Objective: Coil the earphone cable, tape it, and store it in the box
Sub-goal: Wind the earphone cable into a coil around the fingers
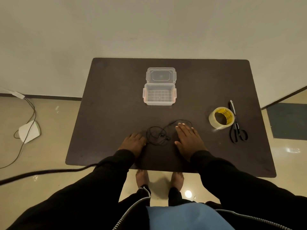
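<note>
A black earphone cable (157, 135) lies in a loose tangle on the dark table (108, 113), between my two hands. My left hand (133, 141) rests flat just left of the tangle, fingers curled near the cable's edge. My right hand (187, 138) lies flat and spread to the right, with a cable loop passing under or behind its fingertips. Neither hand holds anything. A clear plastic box (159, 95) stands open at the table's middle back, its lid (160, 75) tipped away behind it. A roll of clear tape (221, 117) with a yellow core sits at the right.
Black-handled scissors (236, 125) lie right of the tape roll. The table's near edge runs just behind my wrists, my bare feet on the floor below. A white device (29, 131) with trailing cords lies on the floor at the left.
</note>
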